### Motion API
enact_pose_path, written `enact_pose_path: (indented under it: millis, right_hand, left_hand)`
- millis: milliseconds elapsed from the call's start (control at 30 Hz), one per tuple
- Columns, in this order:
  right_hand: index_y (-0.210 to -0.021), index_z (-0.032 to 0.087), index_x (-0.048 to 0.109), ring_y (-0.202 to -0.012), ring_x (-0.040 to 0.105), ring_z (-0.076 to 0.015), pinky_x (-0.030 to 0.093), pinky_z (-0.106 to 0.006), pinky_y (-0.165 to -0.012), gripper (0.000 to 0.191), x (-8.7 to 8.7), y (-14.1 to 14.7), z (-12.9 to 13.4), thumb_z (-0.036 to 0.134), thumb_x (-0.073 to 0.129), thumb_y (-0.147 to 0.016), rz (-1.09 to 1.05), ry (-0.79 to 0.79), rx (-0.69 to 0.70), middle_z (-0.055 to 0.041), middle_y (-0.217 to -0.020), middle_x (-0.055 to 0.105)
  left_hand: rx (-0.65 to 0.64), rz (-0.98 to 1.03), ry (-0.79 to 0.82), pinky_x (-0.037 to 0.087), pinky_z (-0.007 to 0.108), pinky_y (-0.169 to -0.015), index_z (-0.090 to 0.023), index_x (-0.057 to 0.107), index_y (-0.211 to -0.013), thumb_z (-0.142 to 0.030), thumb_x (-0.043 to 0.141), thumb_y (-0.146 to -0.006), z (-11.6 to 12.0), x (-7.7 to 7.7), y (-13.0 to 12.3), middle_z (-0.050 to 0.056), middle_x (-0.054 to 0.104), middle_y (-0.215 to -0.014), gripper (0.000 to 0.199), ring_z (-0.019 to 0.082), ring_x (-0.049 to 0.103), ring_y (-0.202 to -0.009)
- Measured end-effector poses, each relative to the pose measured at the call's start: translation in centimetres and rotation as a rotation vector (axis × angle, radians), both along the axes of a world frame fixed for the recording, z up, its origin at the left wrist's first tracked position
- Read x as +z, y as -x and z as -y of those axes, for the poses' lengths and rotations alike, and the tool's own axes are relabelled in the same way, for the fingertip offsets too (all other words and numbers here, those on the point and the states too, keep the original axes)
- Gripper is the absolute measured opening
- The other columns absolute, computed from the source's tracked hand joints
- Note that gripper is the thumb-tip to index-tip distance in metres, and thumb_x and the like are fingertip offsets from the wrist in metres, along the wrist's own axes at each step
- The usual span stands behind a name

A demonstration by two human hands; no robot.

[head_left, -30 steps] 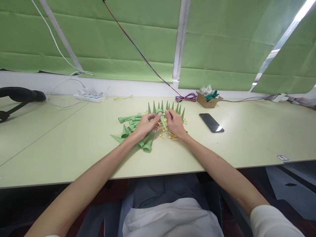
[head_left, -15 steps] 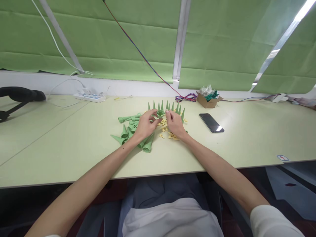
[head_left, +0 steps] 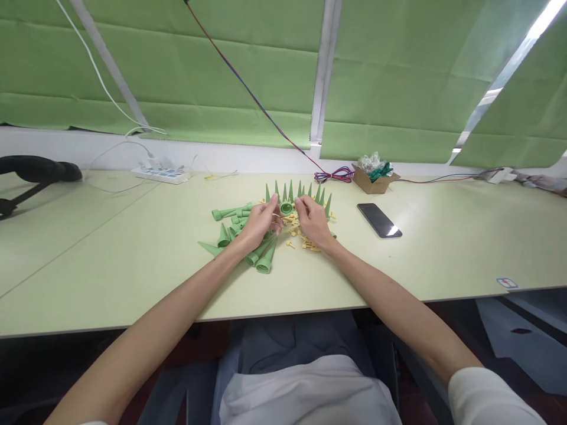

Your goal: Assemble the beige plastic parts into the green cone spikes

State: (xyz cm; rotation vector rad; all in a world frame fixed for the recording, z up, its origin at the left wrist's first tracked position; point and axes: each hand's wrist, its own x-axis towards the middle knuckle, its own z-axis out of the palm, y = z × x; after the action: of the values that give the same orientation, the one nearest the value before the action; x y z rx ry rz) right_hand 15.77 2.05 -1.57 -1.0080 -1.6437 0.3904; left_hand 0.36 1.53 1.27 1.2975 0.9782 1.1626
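My left hand [head_left: 262,222] is closed around a green plastic cone [head_left: 286,208], whose round hollow end faces me. Close on the cone's other side, my right hand [head_left: 312,219] has its thumb and fingers pinched together; whatever lies between them is too small to make out. Beneath and between the hands are small yellow plastic pieces [head_left: 310,243], shaped like little pegs. Loose green cones [head_left: 264,260] lie in a heap under and beside my left hand. Behind both hands, several green cones [head_left: 318,193] stand in a row with their tips up.
A black phone [head_left: 380,220] lies right of my right hand. Farther back are a small cardboard box [head_left: 374,184] with plastic wrapping, a coiled red and blue cable [head_left: 334,175] and a white power strip [head_left: 162,173]. A black object [head_left: 35,171] stands at the far left.
The cone between my hands has tilted and sunk slightly, its hollow end turning more toward me. My left thumb has shifted up, and my right hand stays nearly in place.
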Motion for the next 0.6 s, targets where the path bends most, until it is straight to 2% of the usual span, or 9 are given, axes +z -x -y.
enact_pose_path:
  millis: [133,333,500,600]
  right_hand:
    - [-0.077,0.023,0.044,-0.062,0.042,-0.0145,0.032,-0.028,-0.06,0.033,-0.07,0.03,0.03,0.044,0.039,-0.101,0.015,0.012,0.049,0.0024,-0.064,0.043]
    - [-0.075,0.023,0.043,-0.06,0.042,-0.0137,0.033,-0.029,-0.062,0.032,0.0,-0.04,0.06,0.041,0.04,-0.101,0.037,0.018,0.03,0.0031,-0.063,0.044]
    - [-0.069,0.023,0.035,-0.057,0.037,-0.0133,0.03,-0.029,-0.06,0.039,-0.08,-0.07,-0.07,0.042,0.039,-0.102,0.064,0.011,-0.002,0.0036,-0.06,0.04]
    - [-0.066,0.023,0.031,-0.056,0.035,-0.0134,0.028,-0.03,-0.059,0.043,-0.11,-0.06,-0.16,0.045,0.038,-0.102,0.081,0.014,-0.029,0.0036,-0.057,0.037]
  left_hand:
    - [-0.046,0.028,0.066,0.038,0.025,-0.043,-0.018,0.048,-0.072,-0.057,0.076,-0.076,0.24,0.22,-0.04,-0.003,0.041,-0.064,0.048,0.013,0.056,-0.054]
    - [-0.07,-0.049,-0.012,0.04,0.024,-0.045,-0.014,0.061,-0.082,-0.053,0.075,-0.077,0.28,0.16,0.25,0.0,0.051,-0.074,0.041,0.011,0.055,-0.056]
    - [-0.032,-0.23,-0.215,0.041,0.025,-0.046,-0.017,0.06,-0.081,-0.053,0.071,-0.079,0.24,-0.15,0.55,0.0,0.056,-0.071,0.038,0.012,0.053,-0.052]
    - [0.039,-0.343,-0.344,0.04,0.024,-0.046,-0.017,0.061,-0.085,-0.049,0.066,-0.084,0.13,-0.4,0.59,0.003,0.063,-0.078,0.032,0.011,0.053,-0.054]
